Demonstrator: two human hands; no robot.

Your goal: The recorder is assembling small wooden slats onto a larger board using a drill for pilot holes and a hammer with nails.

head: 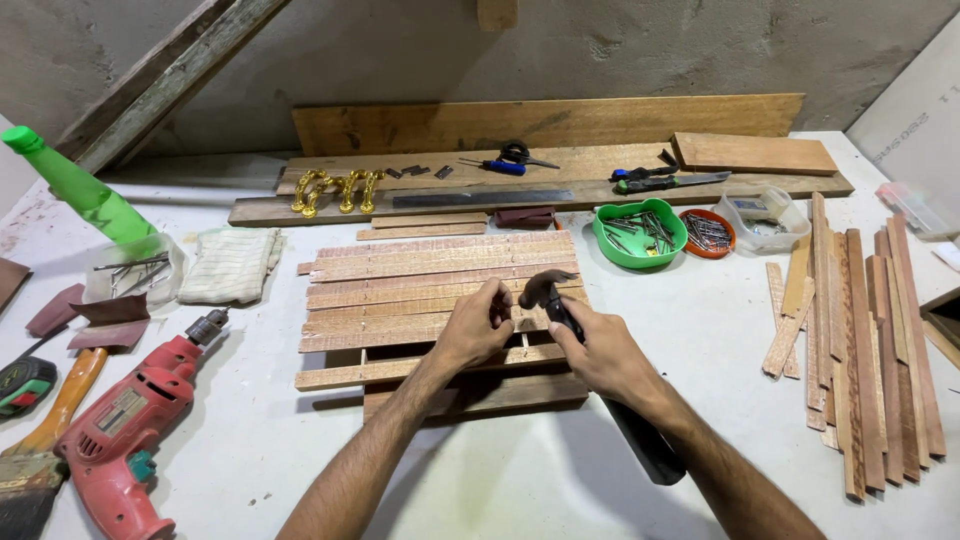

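While the left hand [478, 328] pinches something small, seemingly steadying it on the slatted wooden panel [440, 290], its fingers sit narrow. Right hand [600, 352]: fingers wrapped around a hammer [560, 310], head poised just beside them.

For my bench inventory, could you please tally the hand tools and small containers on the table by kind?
Hammer, in the right hand: 1
Red drill: 1
Paintbrush: 1
Blue-handled screwdriver: 1
Green bowl: 1
Orange bowl: 1
Clear tub: 1
Total: 7

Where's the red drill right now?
Head view, lower left: the red drill lies on the white table, beside the paintbrush, left of the slatted wood panel.
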